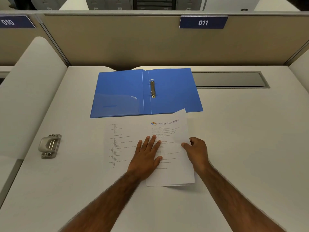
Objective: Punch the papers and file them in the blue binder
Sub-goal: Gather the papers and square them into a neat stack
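**Papers held flat beside the open blue binder**

Head view. Papers (168, 148), printed sheets, lie on the white desk (242, 148) near its middle, partly fanned: one sheet shows to the left, and a stack with a coloured letterhead lies to the right. The far right corner of the top sheet overlaps the near edge of the blue binder (127, 92). The binder lies open and flat just beyond the papers, both covers spread, with its metal ring mechanism (152, 88) on the right cover beside the spine; whether the rings are open or closed cannot be told. The left hand (147, 156) rests palm down on the papers, fingers extended and slightly spread, pressing the sheets to the desk. The right hand (196, 150) is at the right edge of the stack, thumb and fingers pinching the top sheet, whose edge curls upward there. A grey hole punch (49, 145) stands well apart at the left, near the desk edge, untouched. A grey cable tray (230, 79) is set into the desk at far right, partly covered by the binder. The beige partition (117, 39) behind carries a blue label (203, 22) reading 011.
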